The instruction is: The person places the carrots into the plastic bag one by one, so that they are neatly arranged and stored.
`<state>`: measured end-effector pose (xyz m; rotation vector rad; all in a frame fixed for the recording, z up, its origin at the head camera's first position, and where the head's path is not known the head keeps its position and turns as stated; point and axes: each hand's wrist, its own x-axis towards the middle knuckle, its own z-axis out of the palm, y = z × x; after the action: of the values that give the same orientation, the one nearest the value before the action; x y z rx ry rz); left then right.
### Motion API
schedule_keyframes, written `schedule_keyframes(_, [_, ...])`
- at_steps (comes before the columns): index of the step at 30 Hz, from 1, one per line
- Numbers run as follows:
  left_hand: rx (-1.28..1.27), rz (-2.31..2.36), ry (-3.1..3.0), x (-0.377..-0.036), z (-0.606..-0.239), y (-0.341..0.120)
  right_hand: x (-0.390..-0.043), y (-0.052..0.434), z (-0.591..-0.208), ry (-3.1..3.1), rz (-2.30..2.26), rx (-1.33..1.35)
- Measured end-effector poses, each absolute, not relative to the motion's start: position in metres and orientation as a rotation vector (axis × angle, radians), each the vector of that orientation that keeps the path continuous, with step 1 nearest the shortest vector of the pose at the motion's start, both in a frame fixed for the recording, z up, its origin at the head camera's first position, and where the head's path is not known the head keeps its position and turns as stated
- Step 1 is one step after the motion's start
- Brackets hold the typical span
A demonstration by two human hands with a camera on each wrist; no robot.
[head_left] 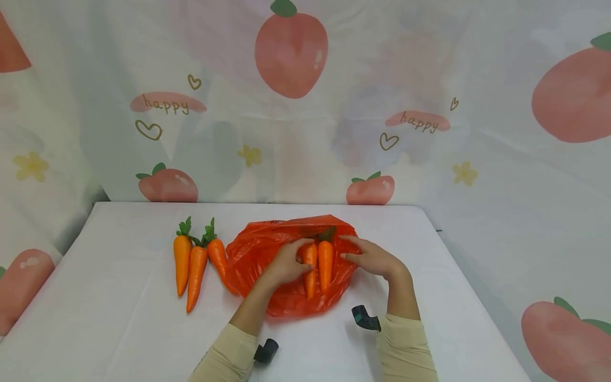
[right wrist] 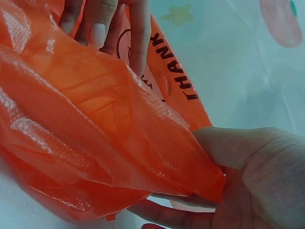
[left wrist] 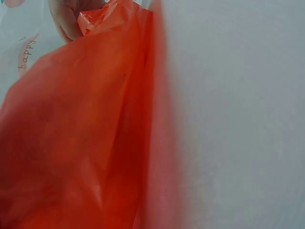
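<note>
Centrally, just below the middle of the head view, an orange plastic bag (head_left: 286, 265) lies crumpled on the white table (head_left: 119, 329) with two carrots (head_left: 319, 265) side by side at its mouth, leaves pointing to the top of the frame. The right hand (head_left: 374, 258) pinches the bag's edge between thumb and fingers, apparently to hold the mouth open. The left hand (head_left: 286, 263) curls round the nearer carrot, seemingly to steady it inside. Three more carrots (head_left: 195, 262) lie left of the bag, the nearest touching its edge.
</note>
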<state>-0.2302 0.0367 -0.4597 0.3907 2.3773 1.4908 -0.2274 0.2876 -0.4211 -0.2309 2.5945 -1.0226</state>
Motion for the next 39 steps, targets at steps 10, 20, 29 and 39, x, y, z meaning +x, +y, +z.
schedule_keyframes(10, [0.427,1.467,2.378,-0.224,-0.446,0.024,-0.227,0.289,-0.422,2.616,-1.008,-0.228])
schedule_keyframes(20, [0.478,1.52,2.359,-0.218,-0.438,0.011,-0.227,0.294,-0.425,2.618,-0.999,-0.209])
schedule_keyframes(29, [0.51,1.557,2.394,-0.207,-0.422,-0.008,-0.227,0.301,-0.423,2.618,-1.019,-0.193])
schedule_keyframes(39, [0.588,1.589,2.488,-0.192,-0.401,-0.034,-0.224,0.302,-0.423,2.61,-1.029,-0.183])
